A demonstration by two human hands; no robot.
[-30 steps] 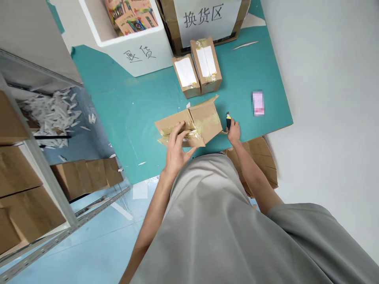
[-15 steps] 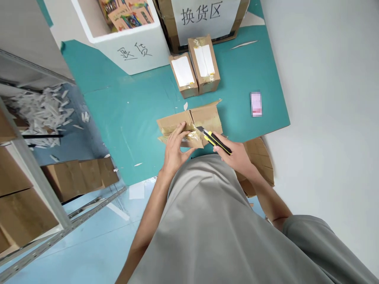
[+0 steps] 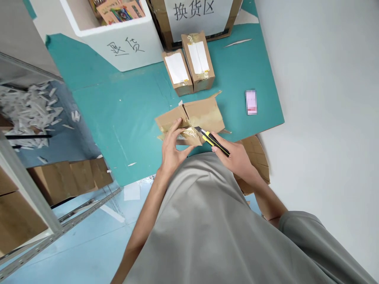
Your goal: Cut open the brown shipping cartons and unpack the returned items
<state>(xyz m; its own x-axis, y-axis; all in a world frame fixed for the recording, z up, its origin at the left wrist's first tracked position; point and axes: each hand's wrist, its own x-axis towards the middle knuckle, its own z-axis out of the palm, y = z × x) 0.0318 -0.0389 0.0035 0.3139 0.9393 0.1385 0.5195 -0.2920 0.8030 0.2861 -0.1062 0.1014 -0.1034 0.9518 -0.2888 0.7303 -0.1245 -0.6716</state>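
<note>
Knife (image 3: pixel 214 142) gripped in our right hand (image 3: pixel 237 156), left hand (image 3: pixel 171 152) pinching the carton (image 3: pixel 205 112), we're likely cutting tape (image 3: pixel 194 135); the next stroke needs bracing

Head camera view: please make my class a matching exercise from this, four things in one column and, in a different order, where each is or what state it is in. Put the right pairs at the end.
Things:
1. Utility knife
2. White foam box
3. Cardboard box with loose taped flaps
4. Pair of small cartons

Places and states:
A. Colourful printed packets inside
B. Side by side, with white labels facing up
C. Held in the right hand
D. Under the fingers of the left hand

Right pairs: 1-C, 2-A, 3-D, 4-B
</note>
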